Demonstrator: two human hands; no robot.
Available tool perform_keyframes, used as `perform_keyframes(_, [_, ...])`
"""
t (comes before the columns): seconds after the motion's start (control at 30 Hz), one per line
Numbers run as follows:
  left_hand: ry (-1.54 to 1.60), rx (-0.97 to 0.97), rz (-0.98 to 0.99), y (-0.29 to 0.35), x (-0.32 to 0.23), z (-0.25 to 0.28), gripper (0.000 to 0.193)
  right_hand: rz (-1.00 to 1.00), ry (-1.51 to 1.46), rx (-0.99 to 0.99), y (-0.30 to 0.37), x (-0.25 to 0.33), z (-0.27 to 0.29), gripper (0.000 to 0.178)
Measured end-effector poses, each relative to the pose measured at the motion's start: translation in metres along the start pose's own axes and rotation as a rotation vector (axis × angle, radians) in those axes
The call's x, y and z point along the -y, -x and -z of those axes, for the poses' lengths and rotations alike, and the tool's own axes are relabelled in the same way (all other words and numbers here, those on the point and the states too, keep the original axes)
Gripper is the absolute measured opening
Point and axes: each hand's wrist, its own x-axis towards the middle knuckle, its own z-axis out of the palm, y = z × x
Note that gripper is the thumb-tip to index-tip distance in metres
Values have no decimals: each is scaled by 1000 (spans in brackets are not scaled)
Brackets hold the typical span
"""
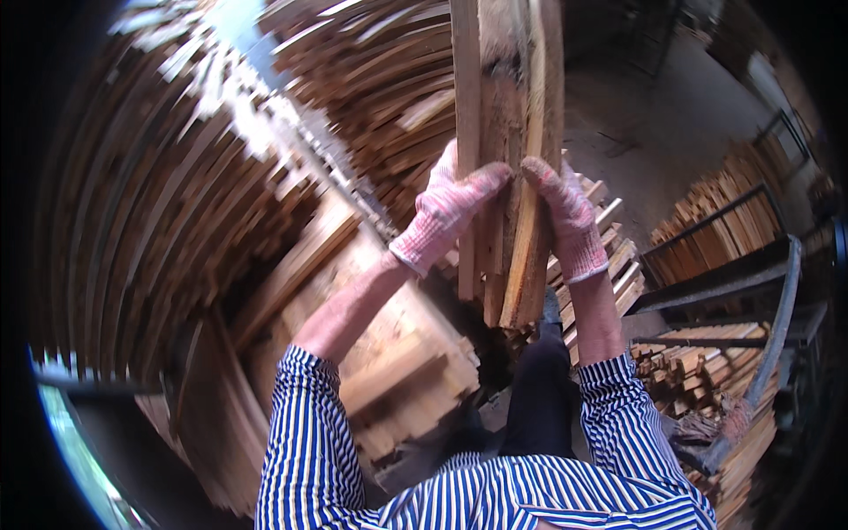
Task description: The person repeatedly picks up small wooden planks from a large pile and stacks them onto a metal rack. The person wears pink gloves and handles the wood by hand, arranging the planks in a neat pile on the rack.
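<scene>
A bundle of long wooden boards (503, 115) is held out in front of me, its near ends pointing back toward my body and its far ends cut off by the top of the picture. My left hand (446, 208), in a pink and white knit glove, grips the bundle from the left with the thumb laid over the top. From the right, my right hand (570, 212), gloved alike, clasps it with its thumb on top too. Fingers of both hands are partly hidden behind the wood. The boards are rough, and one has a dark mark.
Tall stacks of planks (159, 194) rise at the left, with another stack (380, 79) at the far middle. Thick boards (397, 371) lie low beside my legs. On the right, a metal rack (777, 327) stands near more piled slats (720, 216). Grey floor (636, 115) shows beyond.
</scene>
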Motion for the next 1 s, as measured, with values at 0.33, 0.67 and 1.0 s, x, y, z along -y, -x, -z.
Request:
perform_keyframes(0.33, [-375, -277, -569, 143, -239, 70, 38, 345, -217, 524, 52, 10, -220, 99])
perform_keyframes(0.67, [-293, -532, -300, 253, -114, 213, 58, -139, -514, 879, 60, -109, -296, 53])
perform_keyframes(1.0, [-107, -479, -443, 344, -102, 246, 41, 257, 635, 779, 135, -14, -338, 80])
